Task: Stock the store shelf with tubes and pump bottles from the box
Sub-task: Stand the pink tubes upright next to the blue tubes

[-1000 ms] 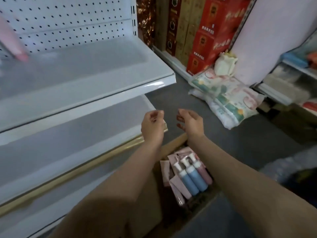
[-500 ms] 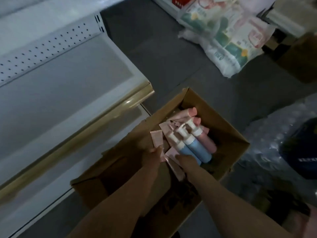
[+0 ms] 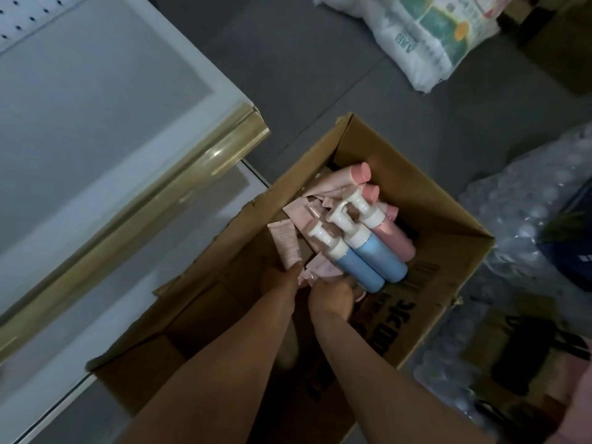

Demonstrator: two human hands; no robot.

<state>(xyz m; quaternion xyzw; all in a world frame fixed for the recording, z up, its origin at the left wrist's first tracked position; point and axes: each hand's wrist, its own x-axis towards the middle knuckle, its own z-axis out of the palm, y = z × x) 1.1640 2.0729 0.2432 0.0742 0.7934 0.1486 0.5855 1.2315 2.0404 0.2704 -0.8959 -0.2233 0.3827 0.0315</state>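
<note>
Head view: cardboard box (image 3: 448, 238) open on the floor, just right of the shelf (image 3: 96, 129) with the gold front strip. Inside the box, 3 pump bottles (image 3: 368, 254) lie side by side against its far-right wall: 2 blue, 1 pink, long axes parallel, pump heads pointing to the far-left corner, bases toward the person. Pink tubes (image 3: 285, 241) are piled left of and under them, at mixed angles; 2 show round caps toward the far corner. Left hand (image 3: 282, 280) is in the box, fingertips at a tube end; grip unclear. Right hand (image 3: 333, 296), fingers curled down among tubes at the bottle bases; can't tell what it holds.
</note>
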